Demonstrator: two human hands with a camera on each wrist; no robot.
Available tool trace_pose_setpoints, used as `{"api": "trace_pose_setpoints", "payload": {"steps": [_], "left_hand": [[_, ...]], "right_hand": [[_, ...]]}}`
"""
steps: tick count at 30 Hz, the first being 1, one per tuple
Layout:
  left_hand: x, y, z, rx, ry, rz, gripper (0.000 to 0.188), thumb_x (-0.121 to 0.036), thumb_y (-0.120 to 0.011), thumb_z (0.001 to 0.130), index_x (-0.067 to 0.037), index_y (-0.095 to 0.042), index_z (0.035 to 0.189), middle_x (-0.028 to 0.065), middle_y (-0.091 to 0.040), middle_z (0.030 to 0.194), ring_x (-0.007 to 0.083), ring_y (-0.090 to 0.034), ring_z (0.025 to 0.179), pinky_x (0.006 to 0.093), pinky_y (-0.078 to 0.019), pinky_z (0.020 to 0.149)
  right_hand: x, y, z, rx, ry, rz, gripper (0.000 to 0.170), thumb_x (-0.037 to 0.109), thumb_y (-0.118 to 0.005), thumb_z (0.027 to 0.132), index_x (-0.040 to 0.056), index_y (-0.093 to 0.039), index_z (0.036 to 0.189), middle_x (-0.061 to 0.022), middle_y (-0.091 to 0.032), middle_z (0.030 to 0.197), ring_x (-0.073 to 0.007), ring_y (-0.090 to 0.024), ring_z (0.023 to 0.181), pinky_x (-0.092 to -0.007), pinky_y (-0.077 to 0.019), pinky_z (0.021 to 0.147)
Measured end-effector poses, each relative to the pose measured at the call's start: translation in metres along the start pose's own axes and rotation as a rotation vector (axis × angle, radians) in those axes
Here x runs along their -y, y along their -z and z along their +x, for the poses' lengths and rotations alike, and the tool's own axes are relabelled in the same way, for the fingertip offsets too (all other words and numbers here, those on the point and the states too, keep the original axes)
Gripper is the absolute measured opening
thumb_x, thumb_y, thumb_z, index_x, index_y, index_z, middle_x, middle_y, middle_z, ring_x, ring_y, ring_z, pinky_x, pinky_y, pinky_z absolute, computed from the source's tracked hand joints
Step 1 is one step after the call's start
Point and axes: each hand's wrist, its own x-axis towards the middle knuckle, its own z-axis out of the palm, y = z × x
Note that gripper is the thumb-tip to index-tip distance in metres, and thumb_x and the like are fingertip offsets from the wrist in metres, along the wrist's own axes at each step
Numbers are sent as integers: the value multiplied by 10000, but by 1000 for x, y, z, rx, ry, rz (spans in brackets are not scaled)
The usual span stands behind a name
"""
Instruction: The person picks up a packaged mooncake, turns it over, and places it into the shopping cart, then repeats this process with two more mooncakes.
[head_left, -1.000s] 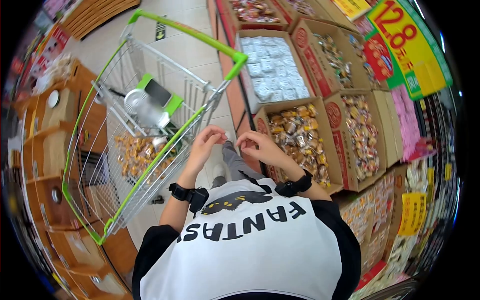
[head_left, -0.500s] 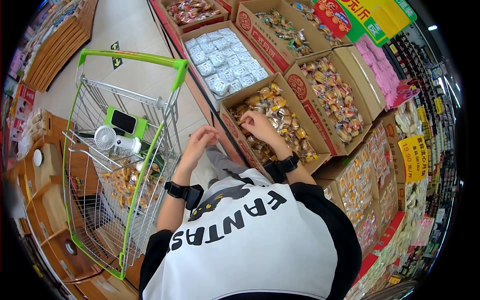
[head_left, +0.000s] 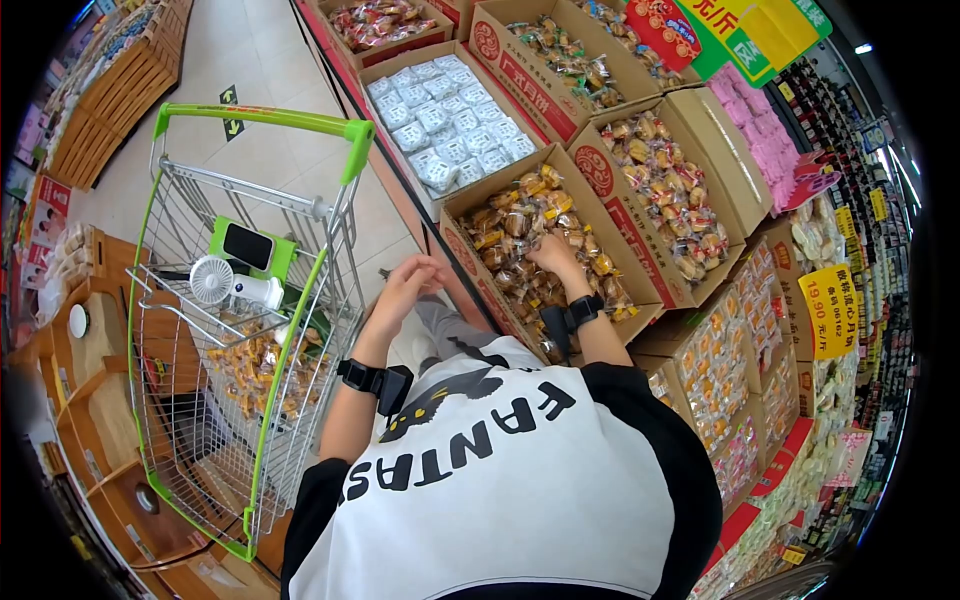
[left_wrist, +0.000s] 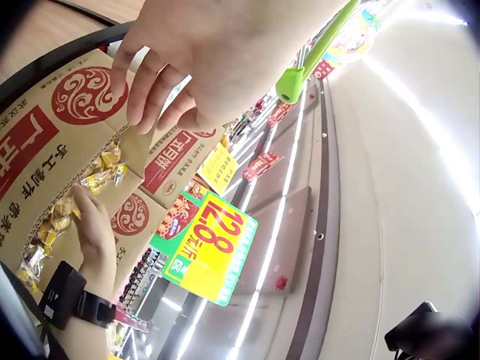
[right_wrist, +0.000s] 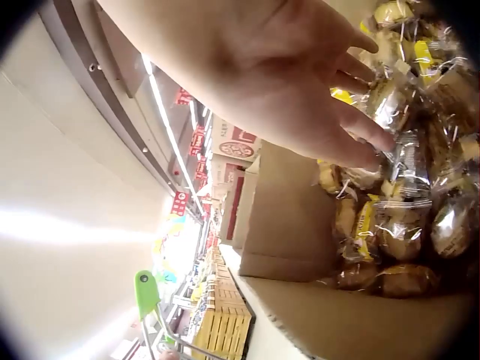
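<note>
My right hand (head_left: 552, 254) reaches down into a cardboard box (head_left: 640, 292) of individually wrapped mooncakes (head_left: 515, 215). Seen from the right wrist, its fingers (right_wrist: 367, 127) are apart and slightly bent, with the tips right at a clear wrapper (right_wrist: 409, 161). Packs with yellow labels lie all around them. The left hand (head_left: 412, 282) hangs in front of the body just outside this box, fingers loosely bent with nothing in them. In the left wrist view that same hand (left_wrist: 202, 67) overlaps the printed box sides.
Left of me stands a green-handled shopping cart (head_left: 250, 425) carrying a small white fan (head_left: 212, 280), a phone-like device (head_left: 248, 245) and wrapped goods. A box of white packs (head_left: 455, 120) and more mooncake boxes (head_left: 665, 190) adjoin. Wooden shelving (head_left: 100, 400) borders the left side.
My right hand has gone from in front of the body to the right, down into the mooncake box. The view has turned rightward; the left hand stays loosely bent near the body.
</note>
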Motion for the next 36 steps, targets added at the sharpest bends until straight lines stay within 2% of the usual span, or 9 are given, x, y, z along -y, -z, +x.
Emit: {"api": "trace_pose_setpoints", "payload": {"steps": [4, 14, 16, 20, 24, 27, 30, 32, 36], "left_hand": [[0, 3, -3, -10, -6, -11, 143, -135, -412, 832, -60, -522, 883, 25, -563, 804, 92, -521, 746, 233, -408, 723], [8, 9, -7, 0, -3, 11, 150, -155, -421, 835, -62, -524, 891, 24, -564, 805, 97, -531, 762, 235, -411, 726], [8, 10, -7, -5, -5, 11, 150, -155, -420, 835, -64, -525, 891, 21, -564, 805, 94, -530, 763, 233, -409, 727], [8, 11, -10, -15, 1, 24, 150, -157, -419, 836, -71, -528, 890, 17, -565, 806, 87, -523, 756, 230, -400, 728], [7, 12, -11, -13, 3, 23, 154, -157, -416, 836, -68, -529, 891, 21, -570, 807, 84, -517, 748, 229, -399, 727], [9, 15, -11, -15, 1, 39, 160, -156, -412, 837, -59, -527, 891, 27, -572, 805, 86, -519, 747, 230, -405, 719], [12, 17, -12, -25, -10, 42, 168, -155, -406, 839, -50, -529, 883, 32, -572, 803, 93, -522, 741, 232, -411, 713], [10, 16, -12, -21, -11, 35, 188, -172, -388, 852, -48, -518, 908, 44, -573, 806, 108, -535, 742, 241, -423, 713], [0, 11, -13, 7, 10, -120, 255, -237, -334, 892, -49, -467, 1000, 93, -574, 843, 163, -572, 770, 280, -459, 728]], "right_hand": [[4, 0, -7, 63, -72, -81, 232, 243, -657, 655, 63, -636, 799, -155, -375, 1160, -368, -271, 1108, -526, -223, 920], [3, -2, 8, 77, 14, -110, 176, 245, -682, 615, 83, -654, 679, -128, -429, 1069, -337, -320, 1016, -465, -261, 861], [15, 14, 0, 221, -7, -36, 235, 154, -606, 639, -16, -630, 800, -211, -276, 1292, -396, -214, 1172, -497, -199, 940], [20, 12, 9, 370, 43, -203, 283, 144, -565, 662, -21, -611, 887, -196, -309, 1288, -399, -187, 1198, -489, -209, 941], [31, 11, 5, 319, 68, -417, 327, 124, -524, 680, -15, -578, 971, -177, -417, 1198, -362, -292, 1164, -478, -246, 912], [38, 25, -2, 381, 82, -376, 375, 282, -644, 673, -1, -598, 914, -178, -438, 1142, -331, -417, 1038, -481, -273, 901], [58, 58, -25, 161, 187, -362, 305, 225, -648, 681, 13, -603, 895, -164, -451, 1108, -313, -453, 1002, -458, -297, 891], [68, 80, -37, -31, 529, 48, 255, 133, -611, 679, 46, -608, 918, -140, -466, 1069, -315, -461, 986, -424, -345, 829], [104, 102, -59, -57, 782, 253, 214, 118, -616, 667, 60, -611, 873, -114, -467, 1026, -302, -450, 966, -392, -337, 839]]}}
